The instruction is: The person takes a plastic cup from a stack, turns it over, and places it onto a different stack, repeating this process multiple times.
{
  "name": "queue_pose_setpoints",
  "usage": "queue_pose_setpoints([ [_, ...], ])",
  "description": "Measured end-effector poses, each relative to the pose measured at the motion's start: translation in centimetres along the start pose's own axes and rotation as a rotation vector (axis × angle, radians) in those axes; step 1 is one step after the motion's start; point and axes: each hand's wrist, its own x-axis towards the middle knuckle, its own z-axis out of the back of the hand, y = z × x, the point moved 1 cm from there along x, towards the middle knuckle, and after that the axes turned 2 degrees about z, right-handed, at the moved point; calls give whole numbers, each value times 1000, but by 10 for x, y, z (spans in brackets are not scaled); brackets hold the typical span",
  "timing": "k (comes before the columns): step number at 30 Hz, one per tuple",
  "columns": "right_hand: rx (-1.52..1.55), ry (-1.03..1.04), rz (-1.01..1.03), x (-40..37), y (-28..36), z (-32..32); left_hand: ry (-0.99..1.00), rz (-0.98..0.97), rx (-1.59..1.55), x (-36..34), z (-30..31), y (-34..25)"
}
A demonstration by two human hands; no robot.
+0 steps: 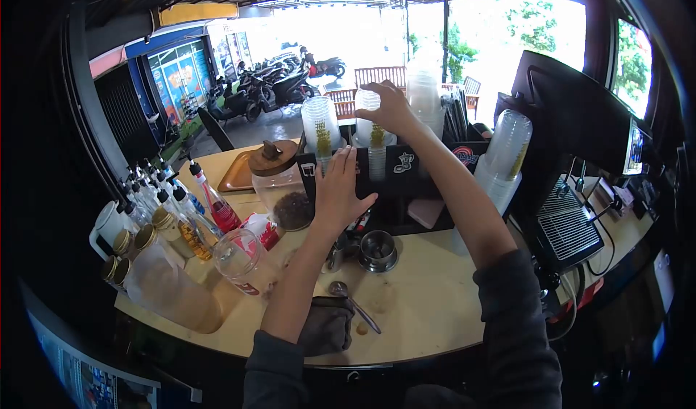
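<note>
My right hand (388,107) reaches over a stack of clear plastic cups (376,144), its fingers curved around the top of the stack. My left hand (342,189) is spread with its fingers up against the front of a black holder (388,168) that bears stickers. Beside it, to the left, another stack of clear cups (319,125) with yellow-green print stands upside down in the holder. Taller pale cups (425,97) rise behind my right wrist.
Syrup bottles (215,199) and a wooden-lidded glass jar (273,181) stand left. On the counter (428,300) lie a spoon (355,307), a dark cloth (325,327) and a metal cup (378,249). More cups (504,155), a monitor (573,105) and a metal drip tray (568,220) are right.
</note>
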Motion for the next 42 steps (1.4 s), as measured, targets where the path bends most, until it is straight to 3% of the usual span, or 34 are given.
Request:
queue_pose_setpoints([
  [6,13,15,-40,-11,3,-3,-36,-20,5,-1,-3,-2],
  [8,-133,-46,-40,-14,7,-3,-35,-50,-20,1,0,-1],
  [10,-117,-66,-52,-30,22,13,-50,-22,-189,3,1,-3],
  [11,-67,-104,27,-40,28,22,-147,-69,-227,4,2,-8],
  [14,-80,-172,181,-84,46,54,-183,-14,-526,3,7,-47],
  [16,-28,-64,223,-115,49,75,-246,-88,-570,1,-2,-76],
  [19,10,-152,229,-159,51,110,-10,-104,-1158,0,-38,-113],
  [24,33,-201,147,-213,37,166,-157,-126,-1157,19,-98,-188],
  [26,22,-222,2,-229,28,189,-227,-94,-1115,26,-99,-206],
  [28,38,-211,-71,-243,14,205,-17,37,-1267,34,-96,-217],
  [30,18,-257,-166,-253,4,217,-38,70,-1253,38,-96,-218],
  [32,18,-231,-222,-261,-11,223,62,155,-1126,40,-93,-216],
  [34,63,-199,-336,-265,-18,225,21,153,-1071,34,-91,-215],
  [42,236,-4,-342,-256,-29,214,258,24,-1273,4,-73,-219],
])
